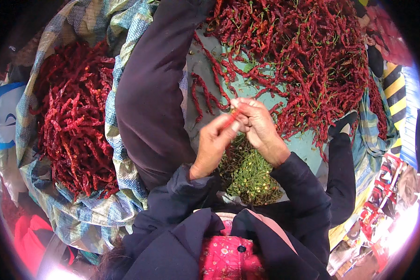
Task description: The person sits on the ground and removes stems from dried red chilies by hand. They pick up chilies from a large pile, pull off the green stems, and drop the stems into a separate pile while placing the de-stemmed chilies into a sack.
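Both of my hands meet in front of me, above a heap of green chili stems (253, 175). Between them is a red chili pepper (235, 114), slightly blurred. My left hand (213, 141) pinches its lower part between thumb and fingers. At the upper end, my right hand (257, 122) has its thumb and fingertips closed on the pepper; the stem end is mostly hidden by the fingers. Beyond the hands spreads a large pile of wrinkled red chilies (301, 52), many with green stems attached. A few loose chilies (204, 94) lie just left of that pile.
To the left, a checkered woven plastic sack (126, 87) with rolled-down edges holds red chilies (80, 133) without visible stems. My bent leg (154, 94) lies between sack and pile. Another person's hand (370, 41) shows at the far right, near a yellow-and-black striped surface (394, 91).
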Demonstrator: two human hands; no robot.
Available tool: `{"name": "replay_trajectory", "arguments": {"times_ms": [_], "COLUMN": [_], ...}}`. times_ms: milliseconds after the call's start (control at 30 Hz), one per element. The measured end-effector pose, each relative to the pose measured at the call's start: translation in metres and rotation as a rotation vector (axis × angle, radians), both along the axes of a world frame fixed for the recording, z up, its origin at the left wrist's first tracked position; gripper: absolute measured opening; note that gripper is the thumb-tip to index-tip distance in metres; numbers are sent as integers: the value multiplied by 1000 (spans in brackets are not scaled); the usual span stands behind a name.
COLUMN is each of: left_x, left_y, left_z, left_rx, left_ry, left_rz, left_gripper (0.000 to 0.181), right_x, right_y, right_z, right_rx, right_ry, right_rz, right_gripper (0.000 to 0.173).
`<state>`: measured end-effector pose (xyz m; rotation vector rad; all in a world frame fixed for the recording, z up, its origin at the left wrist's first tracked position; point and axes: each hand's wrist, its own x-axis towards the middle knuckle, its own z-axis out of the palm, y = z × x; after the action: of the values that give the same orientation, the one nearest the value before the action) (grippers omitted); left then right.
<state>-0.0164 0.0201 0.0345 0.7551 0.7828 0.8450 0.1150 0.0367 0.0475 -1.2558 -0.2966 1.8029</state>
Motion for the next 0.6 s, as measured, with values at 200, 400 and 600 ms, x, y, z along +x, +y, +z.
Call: {"name": "replay_trajectory", "arguments": {"times_ms": [200,400,600], "left_x": [-1,-5,-3], "left_y": [-7,-4,-13], "left_z": [-3,-8,-22], "left_rx": [-155,-318,-539], "left_ry": [-92,-215,-73], "left_rz": [109,169,408], "left_gripper": [18,14,17], "right_x": [4,37,9], "right_y": [2,21,58], "right_z": [-3,-24,-73], "right_rx": [-43,108,544], "right_ry": [16,-878,-1499], "right_rz": [-6,537,542], "right_gripper": [22,28,22]}}
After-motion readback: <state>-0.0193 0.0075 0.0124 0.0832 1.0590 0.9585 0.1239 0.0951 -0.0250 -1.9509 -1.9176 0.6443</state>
